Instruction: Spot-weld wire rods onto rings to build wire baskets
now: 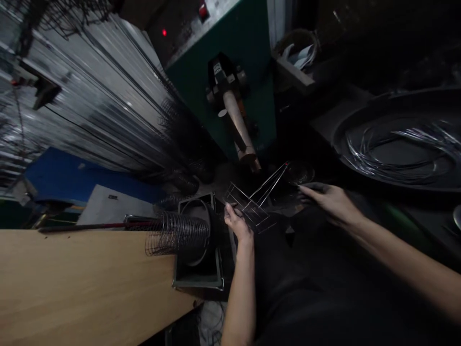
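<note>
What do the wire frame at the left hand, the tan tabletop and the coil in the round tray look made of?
Wire frame: thin metal, perhaps steel; it glints. Tabletop: wood or wood-look sheet, smooth, matte, faintly streaked. Coil: shiny metal wire, judging by silvery highlights.

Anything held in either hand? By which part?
Left hand: wire frame, by its near edge. Right hand: too dark to tell whether it holds anything.

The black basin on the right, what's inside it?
Loose loops of shiny wire lie inside the basin. What is under the strands can't be seen, and the basin's right end runs out of the picture.
</note>
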Demonstrator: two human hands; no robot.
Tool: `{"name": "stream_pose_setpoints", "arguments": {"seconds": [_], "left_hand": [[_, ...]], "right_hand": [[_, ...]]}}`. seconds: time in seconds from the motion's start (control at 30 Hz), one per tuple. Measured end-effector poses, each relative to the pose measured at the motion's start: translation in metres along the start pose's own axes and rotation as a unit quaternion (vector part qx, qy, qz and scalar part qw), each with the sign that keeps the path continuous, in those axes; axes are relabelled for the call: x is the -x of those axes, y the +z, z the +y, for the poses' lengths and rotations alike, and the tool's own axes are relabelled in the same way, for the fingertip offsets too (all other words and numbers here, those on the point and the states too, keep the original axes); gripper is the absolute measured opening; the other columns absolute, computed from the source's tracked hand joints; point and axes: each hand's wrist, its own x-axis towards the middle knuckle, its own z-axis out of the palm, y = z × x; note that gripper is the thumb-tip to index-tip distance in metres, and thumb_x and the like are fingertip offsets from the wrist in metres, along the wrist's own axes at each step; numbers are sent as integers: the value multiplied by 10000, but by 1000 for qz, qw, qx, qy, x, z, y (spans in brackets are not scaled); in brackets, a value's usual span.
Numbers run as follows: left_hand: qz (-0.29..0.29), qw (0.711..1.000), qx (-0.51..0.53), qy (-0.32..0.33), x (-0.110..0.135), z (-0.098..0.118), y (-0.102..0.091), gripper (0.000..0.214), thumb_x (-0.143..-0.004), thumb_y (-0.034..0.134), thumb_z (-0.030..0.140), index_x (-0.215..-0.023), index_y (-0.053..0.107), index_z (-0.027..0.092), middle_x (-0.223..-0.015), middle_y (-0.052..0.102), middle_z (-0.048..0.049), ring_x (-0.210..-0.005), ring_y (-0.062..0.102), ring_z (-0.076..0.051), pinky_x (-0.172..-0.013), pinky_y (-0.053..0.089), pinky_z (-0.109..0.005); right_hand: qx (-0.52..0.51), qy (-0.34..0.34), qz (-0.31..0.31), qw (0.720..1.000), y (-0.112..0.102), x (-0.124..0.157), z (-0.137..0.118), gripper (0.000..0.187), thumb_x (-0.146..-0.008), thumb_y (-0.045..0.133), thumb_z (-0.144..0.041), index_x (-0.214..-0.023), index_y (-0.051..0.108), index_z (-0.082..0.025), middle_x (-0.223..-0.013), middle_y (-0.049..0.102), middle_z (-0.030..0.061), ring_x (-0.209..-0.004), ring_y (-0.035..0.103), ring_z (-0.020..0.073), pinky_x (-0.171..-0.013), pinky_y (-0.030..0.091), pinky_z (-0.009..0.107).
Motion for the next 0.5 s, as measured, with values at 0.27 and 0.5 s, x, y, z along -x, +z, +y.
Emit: {"name": "stream_pose_setpoints", "arguments": {"seconds": [0.27, 0.5], "left_hand": [[-9, 1000, -18, -6, -22, -1, -12, 512, -675, 655, 657, -671, 465, 182, -444, 251, 120, -370, 203, -28, -383, 148, -191], [-24, 999, -21, 17, -37, -4, -15, 532, -681, 646, 669, -626, 401, 200, -430, 240, 120, -368, 188, -33, -378, 144, -198]], "right_hand": [[-8, -41, -94, 995, 48, -5, 4, 87, -715, 776, -176, -692, 703, -134, -678, 680, 35, -555, 606, 86, -522, 510, 141], [-52, 3, -89, 995, 61, 0, 1, 116, -689, 805, -183, -686, 700, -134, -659, 668, 39, -565, 613, 84, -498, 493, 113]]}}
